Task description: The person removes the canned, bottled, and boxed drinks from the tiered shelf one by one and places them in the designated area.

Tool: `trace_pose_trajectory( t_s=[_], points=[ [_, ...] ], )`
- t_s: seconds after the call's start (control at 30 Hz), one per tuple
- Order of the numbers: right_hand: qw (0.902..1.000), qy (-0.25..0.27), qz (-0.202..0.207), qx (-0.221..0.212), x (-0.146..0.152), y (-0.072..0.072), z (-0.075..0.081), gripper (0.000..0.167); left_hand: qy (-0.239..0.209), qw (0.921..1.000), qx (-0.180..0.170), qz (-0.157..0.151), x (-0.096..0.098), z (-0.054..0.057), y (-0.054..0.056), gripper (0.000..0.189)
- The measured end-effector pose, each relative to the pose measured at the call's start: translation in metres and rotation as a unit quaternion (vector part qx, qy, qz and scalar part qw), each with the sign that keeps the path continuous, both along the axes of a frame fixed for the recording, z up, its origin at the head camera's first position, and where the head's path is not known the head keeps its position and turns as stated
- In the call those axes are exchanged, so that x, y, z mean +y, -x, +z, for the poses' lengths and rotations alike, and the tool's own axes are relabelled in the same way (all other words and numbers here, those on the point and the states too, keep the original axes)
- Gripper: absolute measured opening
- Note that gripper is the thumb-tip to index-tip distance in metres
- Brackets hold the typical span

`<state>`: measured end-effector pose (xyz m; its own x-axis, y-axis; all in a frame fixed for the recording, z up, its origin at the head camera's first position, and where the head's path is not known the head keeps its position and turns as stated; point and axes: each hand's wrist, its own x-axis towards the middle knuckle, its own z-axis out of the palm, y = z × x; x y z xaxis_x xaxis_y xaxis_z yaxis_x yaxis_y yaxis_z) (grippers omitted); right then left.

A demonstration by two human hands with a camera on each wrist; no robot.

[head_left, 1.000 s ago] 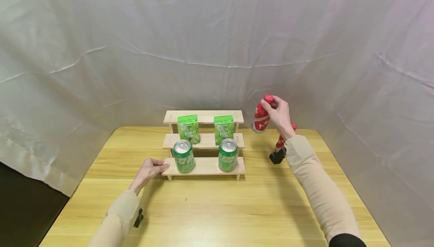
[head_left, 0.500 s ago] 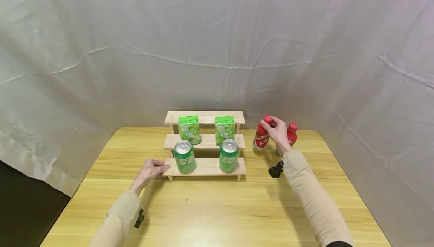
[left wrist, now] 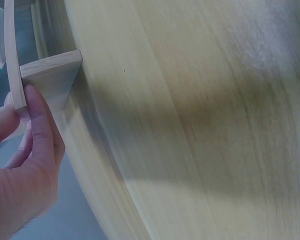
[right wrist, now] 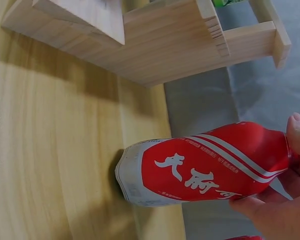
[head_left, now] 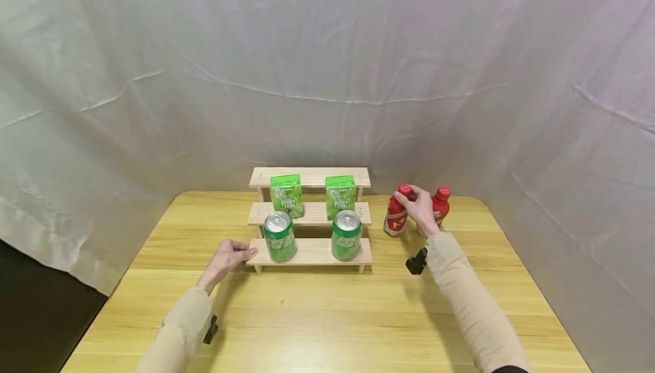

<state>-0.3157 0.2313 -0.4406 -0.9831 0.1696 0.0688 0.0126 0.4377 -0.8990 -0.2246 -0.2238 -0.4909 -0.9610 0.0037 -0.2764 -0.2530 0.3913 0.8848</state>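
Cloth hangs beyond the back edge of the desk, near which a three-step wooden rack stands, about midway between left and right edges. The left hand pinches the left front corner of its lowest board; light pressure there should steady the rack without dragging it. Right of the rack, towards the desk's back right corner, a red bottle is gripped at the neck by the right hand; base contact is hard to confirm. Set down or lifted, it is best kept vertical, held firmly until its base sits flat, and clear of the second bottle nearer that corner. Green cans stand on the lowest board, green cartons on the middle one.
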Motion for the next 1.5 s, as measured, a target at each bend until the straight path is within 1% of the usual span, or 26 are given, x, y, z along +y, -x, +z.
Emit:
trace_pose_trajectory(
  t_s=[0.3, 0.47, 0.53, 0.63, 0.77, 0.87, 0.97, 1.07, 1.23, 1.37, 1.47, 1.5],
  points=[
    [0.9998, 0.009, 0.008, -0.013, 0.003, 0.000, -0.002, 0.050, 0.002, 1.0000, 0.007, -0.005, 0.002, 0.001, 0.001, 0.038],
    [0.9990, 0.031, 0.031, -0.007, 0.004, -0.002, -0.003, 0.055, -0.003, 1.0000, 0.008, -0.005, 0.002, 0.000, 0.001, 0.038],
    [0.9986, 0.030, 0.041, 0.012, 0.004, -0.003, -0.002, 0.057, -0.006, 0.9999, 0.007, -0.005, 0.002, 0.000, 0.001, 0.038],
    [0.9971, 0.020, 0.049, 0.054, 0.001, -0.006, 0.003, 0.060, -0.009, 0.9999, 0.007, -0.005, 0.001, -0.001, 0.001, 0.038],
    [0.9931, 0.004, 0.052, 0.105, -0.010, -0.010, 0.015, 0.061, -0.008, 0.9999, 0.006, -0.004, 0.000, -0.001, 0.002, 0.039],
    [0.9896, -0.009, 0.064, 0.129, -0.021, -0.012, 0.025, 0.062, -0.005, 1.0000, 0.005, -0.003, 0.000, -0.001, 0.002, 0.040],
    [0.9853, -0.012, 0.088, 0.145, -0.031, -0.013, 0.034, 0.063, -0.001, 1.0000, 0.004, -0.001, 0.001, -0.001, 0.001, 0.040],
    [0.9811, -0.004, 0.123, 0.149, -0.041, -0.014, 0.041, 0.064, 0.002, 1.0000, 0.005, 0.000, 0.000, -0.001, 0.001, 0.041],
    [0.9746, -0.013, 0.178, 0.136, -0.056, -0.015, 0.049, 0.067, 0.012, 0.9999, 0.004, 0.001, 0.000, 0.001, -0.001, 0.042],
    [0.9681, -0.020, 0.217, 0.123, -0.068, -0.014, 0.052, 0.069, 0.013, 0.9999, 0.003, 0.000, 0.000, 0.001, -0.002, 0.042],
    [0.9627, -0.011, 0.246, 0.114, -0.075, -0.013, 0.052, 0.068, 0.014, 0.9999, 0.003, -0.002, 0.001, 0.002, -0.003, 0.043],
    [0.9609, -0.007, 0.255, 0.108, -0.078, -0.016, 0.056, 0.067, 0.015, 0.9999, 0.003, -0.001, 0.001, 0.002, -0.003, 0.043]
  ],
)
